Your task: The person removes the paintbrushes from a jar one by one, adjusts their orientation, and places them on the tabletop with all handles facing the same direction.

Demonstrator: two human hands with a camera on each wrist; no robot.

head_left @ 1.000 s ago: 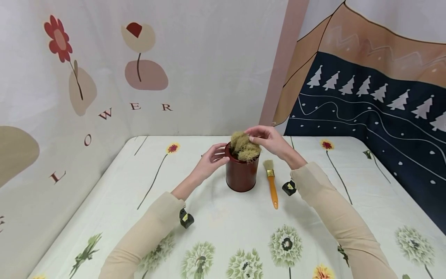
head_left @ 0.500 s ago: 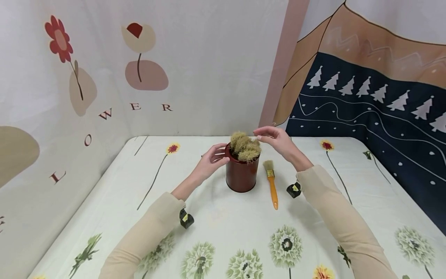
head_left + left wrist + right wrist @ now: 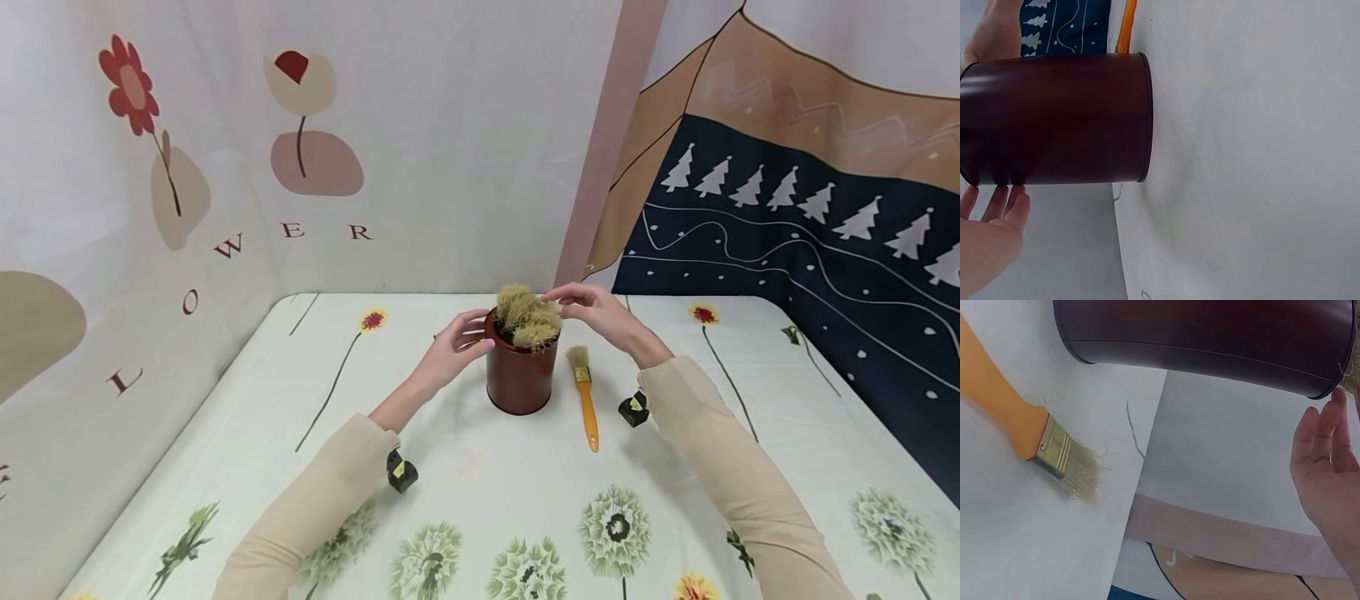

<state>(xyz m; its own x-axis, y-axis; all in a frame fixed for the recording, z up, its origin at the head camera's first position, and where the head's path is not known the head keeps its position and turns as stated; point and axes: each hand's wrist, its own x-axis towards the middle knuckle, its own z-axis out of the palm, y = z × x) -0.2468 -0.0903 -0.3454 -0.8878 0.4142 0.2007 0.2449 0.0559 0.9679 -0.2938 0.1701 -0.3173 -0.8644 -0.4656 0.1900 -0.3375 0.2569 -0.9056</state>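
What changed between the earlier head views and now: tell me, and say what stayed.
The right hand drew back to the right from the fibre tuft, then dipped slightly; it is now at the tuft's right edge. The left hand at the side of the red can, the can and the brush stayed put.

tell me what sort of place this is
Probably an indoor tabletop set up for craft work: a flower-print table covering, a navy tree-print hanging behind it, and a paintbrush lying beside a dark red can.
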